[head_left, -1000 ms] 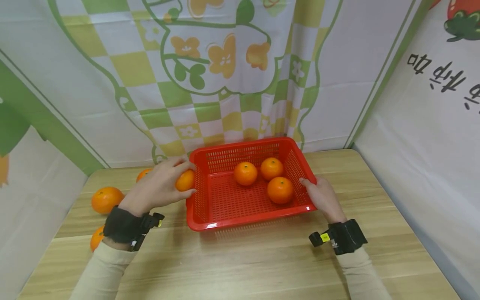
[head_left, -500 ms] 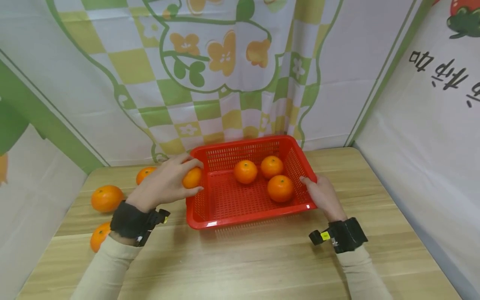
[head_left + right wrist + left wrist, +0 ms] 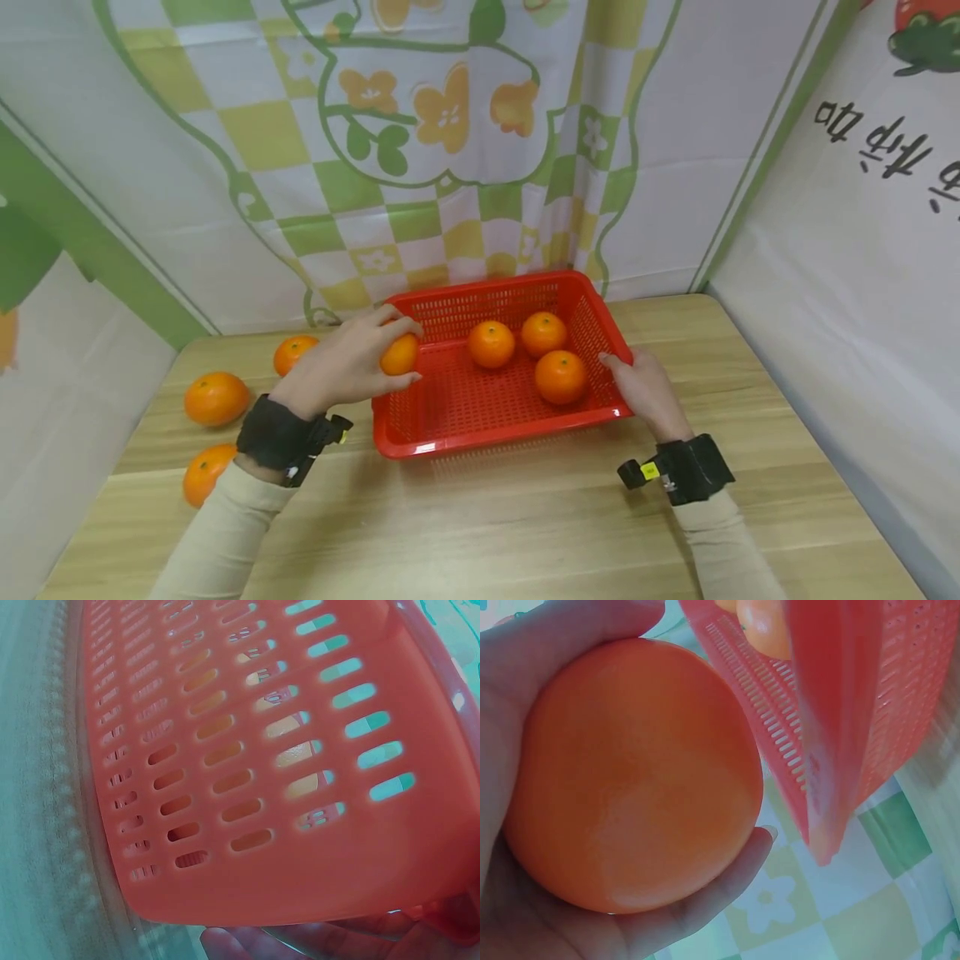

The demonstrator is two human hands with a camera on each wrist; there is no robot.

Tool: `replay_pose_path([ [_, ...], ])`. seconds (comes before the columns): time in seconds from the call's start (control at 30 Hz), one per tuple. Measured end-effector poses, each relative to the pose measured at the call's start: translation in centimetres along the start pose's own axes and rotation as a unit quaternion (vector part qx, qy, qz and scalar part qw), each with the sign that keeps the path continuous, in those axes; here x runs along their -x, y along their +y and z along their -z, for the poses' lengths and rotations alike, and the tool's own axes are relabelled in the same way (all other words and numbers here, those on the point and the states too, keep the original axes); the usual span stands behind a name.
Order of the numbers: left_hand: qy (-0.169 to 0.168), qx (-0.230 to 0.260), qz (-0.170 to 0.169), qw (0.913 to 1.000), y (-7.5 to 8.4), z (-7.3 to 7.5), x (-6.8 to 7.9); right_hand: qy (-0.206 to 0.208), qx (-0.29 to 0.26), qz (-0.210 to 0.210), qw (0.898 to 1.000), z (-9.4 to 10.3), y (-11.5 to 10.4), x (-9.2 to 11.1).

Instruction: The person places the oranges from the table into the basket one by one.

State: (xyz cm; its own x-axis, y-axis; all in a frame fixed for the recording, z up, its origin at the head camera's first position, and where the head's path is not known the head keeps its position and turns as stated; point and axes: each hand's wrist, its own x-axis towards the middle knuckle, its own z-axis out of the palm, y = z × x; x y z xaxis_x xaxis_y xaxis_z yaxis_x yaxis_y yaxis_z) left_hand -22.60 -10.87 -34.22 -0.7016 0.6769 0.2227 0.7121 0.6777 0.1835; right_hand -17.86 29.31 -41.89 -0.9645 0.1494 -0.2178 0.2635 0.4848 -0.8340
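In the head view my left hand [image 3: 347, 360] holds an orange [image 3: 400, 356] over the left end of a red plastic basket [image 3: 457, 407]. Fingers and thumb curl round the fruit, filling much of the left wrist view, with the basket's rim [image 3: 832, 750] beside it. Three oranges [image 3: 491, 345] sit inside, toward the basket's back and right. My right hand [image 3: 647, 392] grips the right rim, thumb on the inner side. In the right wrist view its fingers [image 3: 247, 943] show under the slotted basket wall [image 3: 315, 862].
On the wooden table [image 3: 480, 533], three more oranges lie left of the basket: one at the back [image 3: 292, 353], one farther left [image 3: 216, 398] and one beside the left sleeve [image 3: 207, 473]. A patterned curtain [image 3: 450, 225] hangs right behind the basket.
My left hand has moved right with its orange, from outside the basket's left end to over its inside. The right hand and basket have stayed in place.
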Motion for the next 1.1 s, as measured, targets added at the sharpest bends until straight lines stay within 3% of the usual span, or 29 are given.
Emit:
replay_pose_path([
  [0.7,-0.055,-0.035,-0.046,0.9968,1.1,-1.5,-1.8,0.009,0.005,0.006,1.000,-0.2,0.1,-0.1],
  [1.1,-0.122,-0.058,-0.060,0.9889,2.0,-2.4,-3.0,0.008,0.002,0.003,1.000,-0.1,0.1,-0.1],
])
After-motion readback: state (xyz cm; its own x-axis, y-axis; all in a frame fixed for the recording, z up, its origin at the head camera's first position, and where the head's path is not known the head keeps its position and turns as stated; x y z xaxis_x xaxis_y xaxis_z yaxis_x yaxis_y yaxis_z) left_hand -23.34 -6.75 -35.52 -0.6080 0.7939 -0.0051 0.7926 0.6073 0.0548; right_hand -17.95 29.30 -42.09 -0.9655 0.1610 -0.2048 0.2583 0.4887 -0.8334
